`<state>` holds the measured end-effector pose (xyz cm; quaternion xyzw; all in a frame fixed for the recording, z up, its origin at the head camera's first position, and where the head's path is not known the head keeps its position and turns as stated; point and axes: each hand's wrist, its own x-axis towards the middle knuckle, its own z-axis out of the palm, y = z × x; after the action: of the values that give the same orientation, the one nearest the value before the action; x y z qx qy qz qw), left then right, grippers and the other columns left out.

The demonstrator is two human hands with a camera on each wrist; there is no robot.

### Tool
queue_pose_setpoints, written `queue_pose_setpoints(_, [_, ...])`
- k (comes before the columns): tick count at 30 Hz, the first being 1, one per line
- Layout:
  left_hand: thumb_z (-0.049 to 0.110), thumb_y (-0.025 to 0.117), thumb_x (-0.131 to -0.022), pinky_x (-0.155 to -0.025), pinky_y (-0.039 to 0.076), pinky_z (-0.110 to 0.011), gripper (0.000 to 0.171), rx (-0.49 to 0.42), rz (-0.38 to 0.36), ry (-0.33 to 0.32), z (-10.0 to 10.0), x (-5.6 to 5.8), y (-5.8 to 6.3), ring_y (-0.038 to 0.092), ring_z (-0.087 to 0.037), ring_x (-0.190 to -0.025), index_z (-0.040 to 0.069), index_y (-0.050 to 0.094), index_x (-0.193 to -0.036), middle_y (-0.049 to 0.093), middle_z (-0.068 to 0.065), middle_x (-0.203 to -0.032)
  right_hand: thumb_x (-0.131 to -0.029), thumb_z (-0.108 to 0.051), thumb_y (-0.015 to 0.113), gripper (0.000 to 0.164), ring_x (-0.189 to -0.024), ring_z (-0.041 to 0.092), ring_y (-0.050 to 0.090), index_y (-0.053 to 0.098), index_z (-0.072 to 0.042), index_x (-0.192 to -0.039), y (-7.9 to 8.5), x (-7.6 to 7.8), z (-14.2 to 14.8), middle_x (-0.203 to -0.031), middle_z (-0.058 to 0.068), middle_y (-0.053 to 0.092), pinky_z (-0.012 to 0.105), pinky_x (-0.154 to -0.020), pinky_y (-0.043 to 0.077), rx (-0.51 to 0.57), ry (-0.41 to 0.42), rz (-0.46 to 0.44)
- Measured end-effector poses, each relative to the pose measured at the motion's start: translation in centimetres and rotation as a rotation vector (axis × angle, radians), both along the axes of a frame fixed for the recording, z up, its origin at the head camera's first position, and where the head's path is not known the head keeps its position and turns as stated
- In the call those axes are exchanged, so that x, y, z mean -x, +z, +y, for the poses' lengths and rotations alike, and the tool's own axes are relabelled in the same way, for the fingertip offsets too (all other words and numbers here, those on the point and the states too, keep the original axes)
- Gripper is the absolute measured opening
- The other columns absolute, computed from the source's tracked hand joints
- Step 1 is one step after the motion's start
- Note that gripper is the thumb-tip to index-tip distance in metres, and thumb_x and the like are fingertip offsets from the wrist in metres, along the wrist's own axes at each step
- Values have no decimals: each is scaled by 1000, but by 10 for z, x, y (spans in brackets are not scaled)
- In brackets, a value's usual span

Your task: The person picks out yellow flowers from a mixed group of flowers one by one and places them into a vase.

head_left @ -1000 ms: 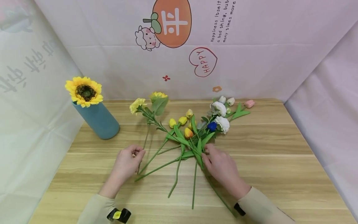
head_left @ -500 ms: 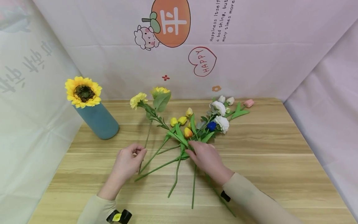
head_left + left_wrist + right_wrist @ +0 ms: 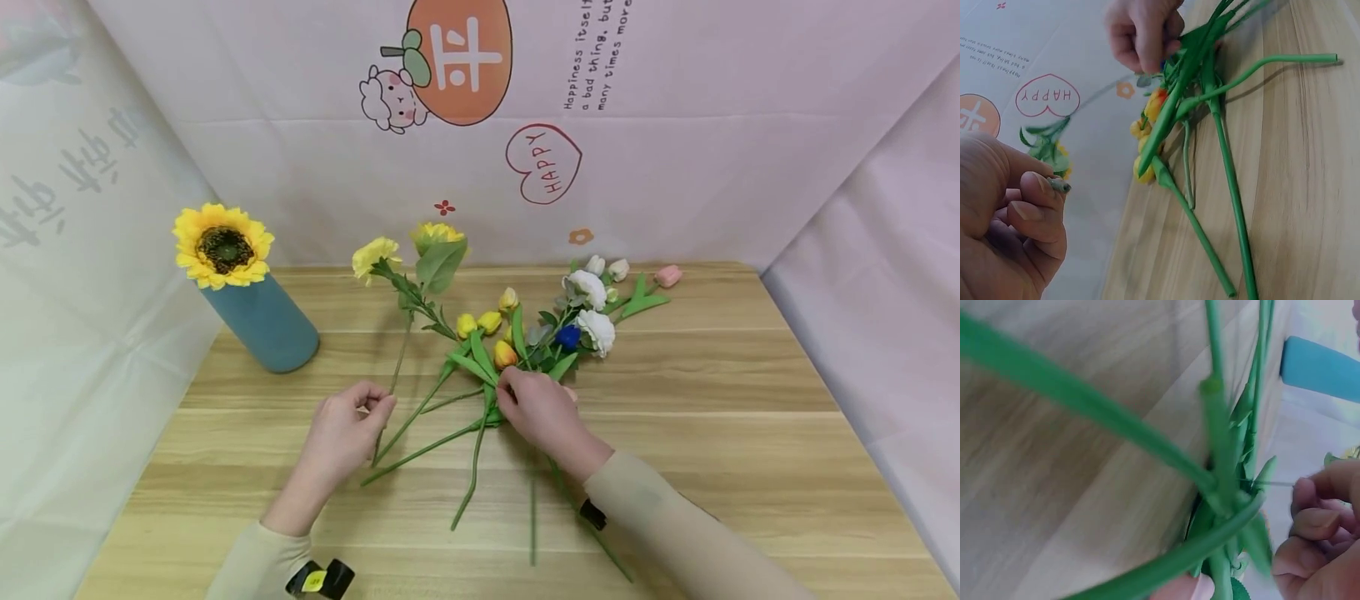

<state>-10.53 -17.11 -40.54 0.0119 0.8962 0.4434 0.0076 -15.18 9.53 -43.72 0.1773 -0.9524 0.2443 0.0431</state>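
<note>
My left hand [image 3: 351, 429] pinches the thin stem of a sunflower [image 3: 437, 234] that leans away behind it, with one broad leaf [image 3: 441, 265]. In the left wrist view the cut stem end [image 3: 1060, 185] pokes out between thumb and fingers. My right hand [image 3: 542, 410] pinches the stem of a pale yellow ruffled flower [image 3: 375, 257], raised over the pile; its exact hold is partly hidden. Under that hand lie yellow tulips [image 3: 489, 322], an orange tulip [image 3: 505, 355] and crossing green stems [image 3: 427, 454]. One stem [image 3: 533, 521] below the hand is blurred.
A blue vase [image 3: 262, 325] holding another sunflower [image 3: 225, 247] stands at the left back. White flowers [image 3: 596, 333], a blue tulip [image 3: 567, 337] and a pink tulip [image 3: 668, 277] lie right of centre. A printed white cloth [image 3: 637, 183] hangs behind the wooden table [image 3: 750, 467].
My right hand has moved left and slightly up, from the tulip leaves to the ruffled flower's stem. Both yellow flower heads have shifted slightly right and up. The left hand stays nearly still.
</note>
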Motion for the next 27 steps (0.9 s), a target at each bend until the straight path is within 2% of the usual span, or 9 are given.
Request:
queue_pose_setpoints(5, [13,61,-95,-44,45,-29,7,147,105,-15,-9,3,-3,52,-11,-49,7,65,-92,63,-5,-78,-91,-10,60,7,-46,7,42,61,-15,-86,5,-3,6,-62,-8,54,28,-41,37,184,35,64])
queue_pose_setpoints(8, [8,63,-93,-46,47,-30,5,222,194,-14,-15,6,-5,52,-10,-51,5,65,-90,63,-4,-76,-90,-5,59,8,-44,7,41,60,-11,-85,7,-2,11,-61,-6,53,26,-42,39,263,65,57])
queue_pose_setpoints(12, [1,66,-89,-44,46,-30,5,308,378,-29,-24,12,-5,52,-11,-51,3,65,-84,63,-6,-71,-90,-5,58,8,-46,9,44,61,-9,-83,5,-1,17,-61,-4,54,28,-45,42,290,12,-51])
queue_pose_setpoints(15, [-2,69,-85,-45,49,-35,7,394,538,-38,-31,18,-1,56,-17,-54,1,64,-81,63,-9,-69,-90,-7,59,8,-49,10,49,63,-9,-84,0,-1,21,-61,-1,59,29,-48,44,275,-33,-171])
queue_pose_setpoints(20, [-1,70,-84,-39,49,-45,7,555,689,-21,-45,30,19,58,-28,-51,-2,63,-82,61,-13,-70,-91,-13,61,13,-44,13,48,66,-8,-80,-5,-1,28,-56,3,62,28,-43,39,223,-56,-318])
queue_pose_setpoints(24, [1,67,-86,-30,42,-44,7,676,789,-13,-57,42,41,50,-29,-40,-3,62,-85,59,-16,-70,-90,-17,64,19,-42,13,43,67,-10,-74,-4,-3,31,-52,0,57,27,-43,37,189,-38,-310])
queue_pose_setpoints(27, [0,66,-87,-31,43,-44,6,729,869,-16,-66,50,58,50,-30,-42,-5,63,-88,59,-18,-73,-91,-20,64,20,-44,12,43,66,-12,-74,-2,-6,33,-53,-3,53,29,-45,39,192,-26,-291])
